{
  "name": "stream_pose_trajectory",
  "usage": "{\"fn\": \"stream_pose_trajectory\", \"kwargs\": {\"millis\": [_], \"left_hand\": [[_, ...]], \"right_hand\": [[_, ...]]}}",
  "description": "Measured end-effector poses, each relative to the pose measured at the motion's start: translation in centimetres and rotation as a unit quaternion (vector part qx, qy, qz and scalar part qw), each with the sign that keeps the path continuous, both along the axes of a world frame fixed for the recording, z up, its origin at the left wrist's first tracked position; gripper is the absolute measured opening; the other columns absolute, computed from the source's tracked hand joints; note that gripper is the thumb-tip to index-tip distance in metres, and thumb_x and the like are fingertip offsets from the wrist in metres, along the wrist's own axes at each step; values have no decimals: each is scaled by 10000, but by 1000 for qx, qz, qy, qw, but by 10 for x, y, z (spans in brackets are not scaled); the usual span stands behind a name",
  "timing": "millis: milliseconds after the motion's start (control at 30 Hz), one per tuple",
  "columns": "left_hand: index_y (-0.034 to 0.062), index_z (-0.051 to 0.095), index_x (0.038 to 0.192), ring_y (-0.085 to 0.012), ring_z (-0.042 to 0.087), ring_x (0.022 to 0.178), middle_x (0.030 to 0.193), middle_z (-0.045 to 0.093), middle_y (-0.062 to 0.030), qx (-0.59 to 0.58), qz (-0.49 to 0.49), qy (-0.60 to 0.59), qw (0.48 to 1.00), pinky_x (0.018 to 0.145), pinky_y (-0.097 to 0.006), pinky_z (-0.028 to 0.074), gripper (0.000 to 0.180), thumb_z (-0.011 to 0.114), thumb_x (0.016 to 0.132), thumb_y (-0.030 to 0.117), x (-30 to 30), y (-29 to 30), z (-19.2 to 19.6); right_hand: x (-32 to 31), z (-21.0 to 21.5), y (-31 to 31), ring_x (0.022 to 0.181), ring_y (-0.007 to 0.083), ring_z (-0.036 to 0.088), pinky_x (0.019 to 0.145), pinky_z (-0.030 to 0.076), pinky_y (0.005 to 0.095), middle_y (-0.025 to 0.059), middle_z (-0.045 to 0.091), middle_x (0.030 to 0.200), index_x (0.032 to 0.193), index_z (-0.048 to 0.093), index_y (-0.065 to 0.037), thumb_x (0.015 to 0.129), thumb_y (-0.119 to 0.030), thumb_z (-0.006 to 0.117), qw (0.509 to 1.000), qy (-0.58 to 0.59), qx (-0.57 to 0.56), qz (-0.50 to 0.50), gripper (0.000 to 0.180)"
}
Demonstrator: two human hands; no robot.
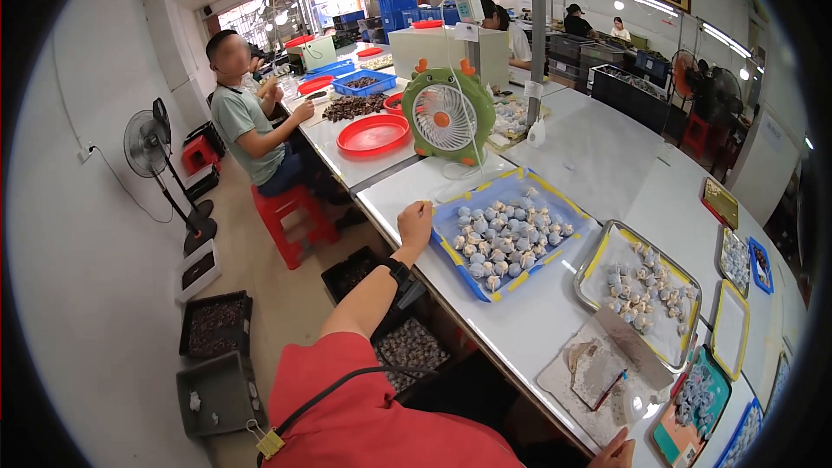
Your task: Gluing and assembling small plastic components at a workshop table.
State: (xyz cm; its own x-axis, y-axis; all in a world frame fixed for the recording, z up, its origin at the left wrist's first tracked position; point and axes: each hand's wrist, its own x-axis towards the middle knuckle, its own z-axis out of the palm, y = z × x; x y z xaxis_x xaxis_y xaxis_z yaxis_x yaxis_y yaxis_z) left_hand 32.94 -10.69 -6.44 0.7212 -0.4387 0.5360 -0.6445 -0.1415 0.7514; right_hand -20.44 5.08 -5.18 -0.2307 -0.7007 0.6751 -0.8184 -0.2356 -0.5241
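Observation:
My left hand [414, 222] reaches out over the white table [598, 152], with a dark band on its wrist. Its fingers are curled on the left corner of a blue tray [449, 247] with yellow-taped edges. That tray holds several small grey and beige round parts [503, 234]. Only the top of my right hand [620, 451] shows at the lower edge, near a worn flat board [563, 373] with a pen-like tool; whether it holds anything is hidden. A metal tray [598, 260] with more of the same parts lies to the right.
A green desk fan [446, 117] stands behind the blue tray, and a red round tray [373, 133] lies to the fan's left. A seated person [247, 126] works at the far left on a red stool. Black bins [215, 322] and a floor fan [149, 143] stand in the aisle. Small trays [731, 329] line the right.

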Motion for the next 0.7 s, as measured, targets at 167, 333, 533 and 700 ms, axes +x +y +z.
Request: {"fn": "stream_pose_trajectory", "kwargs": {"millis": [167,333,533,700], "left_hand": [[14,633,793,-328,588,705,752,614,-168,-1,-7,-1,1000,659,-387,451,246,544,802,244,2,-1,-1],[13,627,780,-334,582,703,752,610,-172,11,15,-8,1000,651,-398,448,241,536,804,236,-1,2,4],[20,616,829,-336,589,724,754,613,-173,28,17,1,999,658,-396,454,243,513,821,241,-2,-1,1],[30,605,888,-334,596,735,761,618,-177,33,30,3,999,668,-398,459,223,508,824,221,1,1,2]], "right_hand": [[2,3,-1,378,171,240,370,250,335,65,274,432,488,303,-53,844,-209,592,1000,-5,1,-4,484],[4,0,-4,375,198,258,376,266,355,83,284,429,486,307,-45,844,-241,589,1000,-4,1,-14,496],[-3,-1,-1,372,215,277,379,281,368,92,289,425,486,297,-49,841,-297,586,999,-2,30,-13,521],[-8,-3,-1,372,220,283,379,286,371,94,290,423,486,291,-52,839,-317,584,998,0,70,0,530]]}}
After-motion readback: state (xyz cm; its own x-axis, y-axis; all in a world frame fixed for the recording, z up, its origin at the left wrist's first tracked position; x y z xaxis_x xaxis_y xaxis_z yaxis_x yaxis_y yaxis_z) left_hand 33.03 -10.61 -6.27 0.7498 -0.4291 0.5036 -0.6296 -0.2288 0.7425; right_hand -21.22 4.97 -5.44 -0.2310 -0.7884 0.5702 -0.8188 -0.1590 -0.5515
